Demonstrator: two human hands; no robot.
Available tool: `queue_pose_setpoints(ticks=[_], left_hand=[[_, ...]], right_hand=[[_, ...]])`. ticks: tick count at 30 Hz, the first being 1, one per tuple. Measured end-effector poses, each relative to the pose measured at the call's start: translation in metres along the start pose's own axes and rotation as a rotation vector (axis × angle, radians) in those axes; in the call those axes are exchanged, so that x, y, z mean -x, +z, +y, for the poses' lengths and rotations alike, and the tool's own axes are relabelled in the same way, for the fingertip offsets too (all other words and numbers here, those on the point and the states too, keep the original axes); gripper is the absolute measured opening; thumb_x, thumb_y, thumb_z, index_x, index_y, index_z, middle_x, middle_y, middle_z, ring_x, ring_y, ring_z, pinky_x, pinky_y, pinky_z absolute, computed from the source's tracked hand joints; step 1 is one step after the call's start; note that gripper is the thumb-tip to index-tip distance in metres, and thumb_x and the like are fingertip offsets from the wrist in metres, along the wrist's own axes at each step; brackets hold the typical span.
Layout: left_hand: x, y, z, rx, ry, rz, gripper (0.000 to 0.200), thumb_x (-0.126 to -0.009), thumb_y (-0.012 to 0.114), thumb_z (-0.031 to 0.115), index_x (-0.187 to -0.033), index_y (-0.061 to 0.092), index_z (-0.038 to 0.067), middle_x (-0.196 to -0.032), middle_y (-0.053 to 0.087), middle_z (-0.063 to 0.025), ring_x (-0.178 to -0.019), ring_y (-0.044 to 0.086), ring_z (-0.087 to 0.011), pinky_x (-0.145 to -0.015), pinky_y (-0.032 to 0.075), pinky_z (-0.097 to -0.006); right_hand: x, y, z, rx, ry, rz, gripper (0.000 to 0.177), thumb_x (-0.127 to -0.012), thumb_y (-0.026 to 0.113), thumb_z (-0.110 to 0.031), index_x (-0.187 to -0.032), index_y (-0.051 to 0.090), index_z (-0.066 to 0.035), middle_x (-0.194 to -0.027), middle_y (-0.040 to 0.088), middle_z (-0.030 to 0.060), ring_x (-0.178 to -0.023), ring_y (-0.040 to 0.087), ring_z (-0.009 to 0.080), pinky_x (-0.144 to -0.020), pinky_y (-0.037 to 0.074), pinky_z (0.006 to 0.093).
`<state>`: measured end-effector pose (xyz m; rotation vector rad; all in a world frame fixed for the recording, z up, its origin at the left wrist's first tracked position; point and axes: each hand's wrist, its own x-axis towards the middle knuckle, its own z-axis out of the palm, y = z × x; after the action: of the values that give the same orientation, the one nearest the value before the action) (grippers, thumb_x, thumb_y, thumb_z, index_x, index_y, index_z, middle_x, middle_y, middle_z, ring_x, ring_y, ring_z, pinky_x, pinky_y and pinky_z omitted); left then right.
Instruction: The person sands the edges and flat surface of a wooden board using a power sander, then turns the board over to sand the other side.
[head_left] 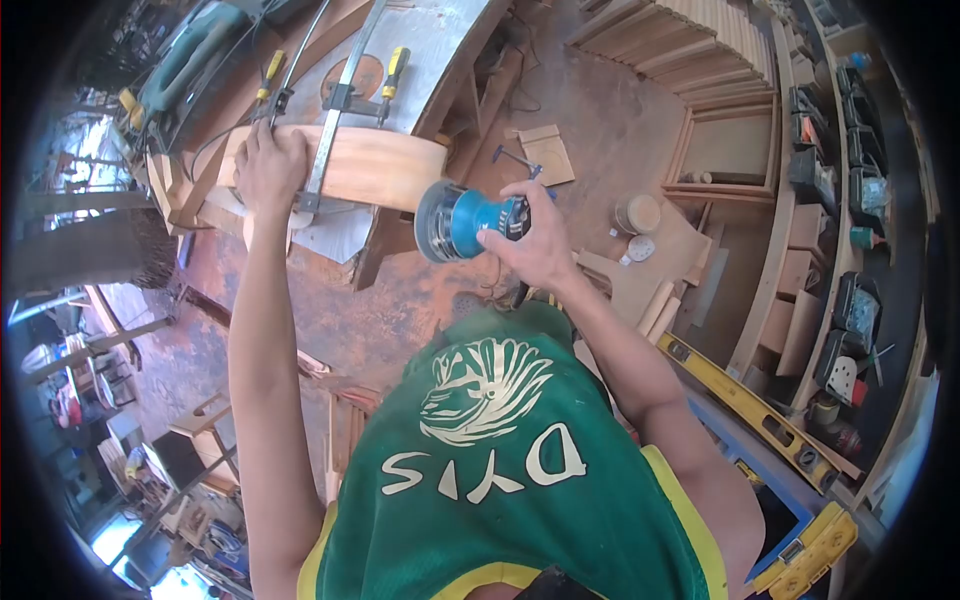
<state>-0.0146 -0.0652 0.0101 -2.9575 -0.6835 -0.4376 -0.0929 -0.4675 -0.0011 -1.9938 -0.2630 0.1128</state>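
A curved pale wooden board (pixel 375 168) lies at the edge of the workbench, held by a bar clamp (pixel 335 130) that crosses it. My left hand (pixel 265 170) grips the board's left part, its fingers bent over the far edge beside a second clamp (pixel 283 95). In my right hand (pixel 540 238) is a teal random orbital sander (pixel 470 222), tilted sideways with its round pad turned toward the board's right end. The pad is very close to that end; whether it touches cannot be made out.
A teal power tool (pixel 195 60) sits on the bench at upper left. Stacked wooden slats (pixel 690 45) and a wooden frame (pixel 725 145) stand at upper right. A yellow spirit level (pixel 750 405) lies to my right, near loaded shelves (pixel 850 250). Reddish dust covers the floor (pixel 340 300).
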Motion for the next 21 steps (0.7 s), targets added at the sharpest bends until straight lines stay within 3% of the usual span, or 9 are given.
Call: queue_pose_setpoints(ticks=[11,14,17,18,21], left_hand=[[0.000,0.003,-0.002,-0.054,0.023,-0.002,0.072,-0.099,0.056,0.058,-0.156,0.055,0.014,-0.159,0.057,-0.0097,-0.148,0.049,-0.0375,-0.121,0.039,-0.0509],[-0.001,0.006,-0.005,-0.054,0.021,-0.004,0.072,-0.099,0.056,0.059,-0.156,0.055,0.014,-0.158,0.057,-0.0102,-0.147,0.049,-0.0378,-0.120,0.040,-0.0515],[-0.002,0.008,-0.008,-0.043,0.040,0.006,0.072,-0.099,0.056,0.059,-0.155,0.056,0.015,-0.158,0.058,-0.0102,-0.147,0.050,-0.0381,-0.120,0.040,-0.0520],[-0.007,0.007,-0.007,-0.054,0.043,0.015,0.071,-0.099,0.056,0.059,-0.155,0.056,0.015,-0.158,0.058,-0.0101,-0.146,0.050,-0.0379,-0.119,0.040,-0.0517],[0.002,0.005,-0.007,-0.065,0.034,0.000,0.071,-0.099,0.056,0.059,-0.155,0.056,0.015,-0.157,0.058,-0.0101,-0.146,0.051,-0.0377,-0.119,0.041,-0.0511]], right_hand=[[0.000,-0.010,0.015,-0.137,0.076,-0.110,0.057,-0.076,0.087,-0.028,-0.124,0.060,-0.009,-0.113,0.064,0.0158,-0.107,0.066,0.0352,-0.096,0.052,0.0458],[0.010,-0.008,0.013,-0.109,0.062,-0.122,0.059,-0.077,0.090,-0.027,-0.124,0.061,-0.007,-0.109,0.065,0.0131,-0.101,0.066,0.0266,-0.094,0.053,0.0399],[0.008,0.016,0.030,-0.106,-0.041,-0.129,0.056,-0.076,0.089,-0.026,-0.123,0.063,-0.008,-0.111,0.066,0.0144,-0.103,0.068,0.0286,-0.094,0.054,0.0408],[0.008,0.018,0.014,-0.093,0.026,-0.229,0.054,-0.075,0.088,-0.023,-0.122,0.064,-0.010,-0.111,0.067,0.0158,-0.105,0.069,0.0336,-0.094,0.055,0.0426],[0.018,0.026,-0.010,-0.046,-0.123,-0.241,0.052,-0.075,0.087,-0.021,-0.120,0.064,-0.011,-0.112,0.066,0.0157,-0.102,0.068,0.0378,-0.091,0.055,0.0438]])
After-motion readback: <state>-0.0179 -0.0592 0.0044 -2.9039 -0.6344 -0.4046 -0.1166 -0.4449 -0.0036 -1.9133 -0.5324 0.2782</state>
